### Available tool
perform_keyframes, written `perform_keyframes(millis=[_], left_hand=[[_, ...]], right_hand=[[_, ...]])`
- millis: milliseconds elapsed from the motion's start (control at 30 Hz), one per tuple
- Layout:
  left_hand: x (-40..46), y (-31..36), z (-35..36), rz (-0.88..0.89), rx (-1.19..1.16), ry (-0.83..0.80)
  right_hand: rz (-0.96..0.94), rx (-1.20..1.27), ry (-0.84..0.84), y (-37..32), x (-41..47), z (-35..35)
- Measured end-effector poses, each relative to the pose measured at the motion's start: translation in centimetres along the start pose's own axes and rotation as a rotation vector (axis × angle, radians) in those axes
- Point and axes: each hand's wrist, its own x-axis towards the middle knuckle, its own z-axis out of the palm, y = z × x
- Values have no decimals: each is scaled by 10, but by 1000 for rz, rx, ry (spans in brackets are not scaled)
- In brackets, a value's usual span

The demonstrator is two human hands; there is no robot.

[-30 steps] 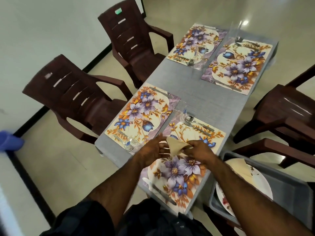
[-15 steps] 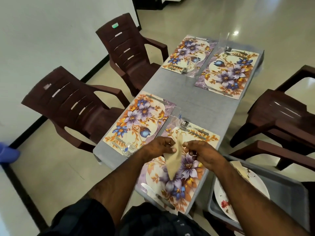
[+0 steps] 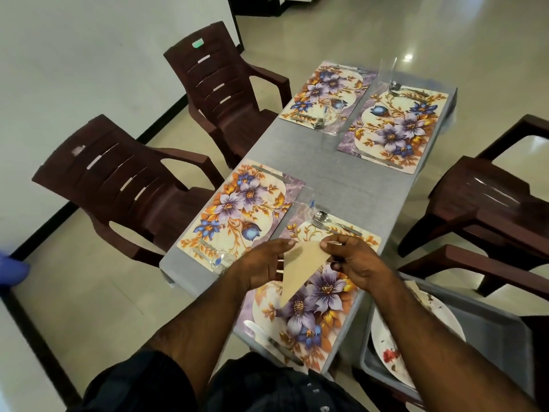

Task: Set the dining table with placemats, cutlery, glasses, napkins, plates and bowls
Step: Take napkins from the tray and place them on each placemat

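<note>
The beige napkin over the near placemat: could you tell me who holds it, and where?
Both hands hold the napkin by its top edge: left hand at one corner, right hand at the other.

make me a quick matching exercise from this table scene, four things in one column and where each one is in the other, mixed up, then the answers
Things:
1. beige napkin
2. fork and spoon
3. knife
4. plates

Places:
A. in the grey tub beside the table
B. held between the left hand and right hand
C. at the far edge of the nearest placemat
D. at the near edge of the nearest placemat

Pairs: 1-B, 2-C, 3-D, 4-A
</note>
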Motion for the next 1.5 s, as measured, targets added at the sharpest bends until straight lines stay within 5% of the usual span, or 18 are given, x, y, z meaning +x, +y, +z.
perform_keyframes(millis=[167,300,433,700,1100,1500], left_hand=[[1,-29,-5,-4,125,180],[6,-9,6,143,526,180],[32,53,31,322,879,131],[118,202,87,629,1397,239],[254,166,93,277,1979,109],[275,146,95,251,2090,130]], right_hand=[[-32,-3,69,19,0,-24],[53,-113,38,14,-9,-39],[2,-451,95,-25,-5,-37],[-356,-721,373,-142,57,-64],[-23,-979,458,-73,156,-142],[66,-1202,525,-64,166,-141]])
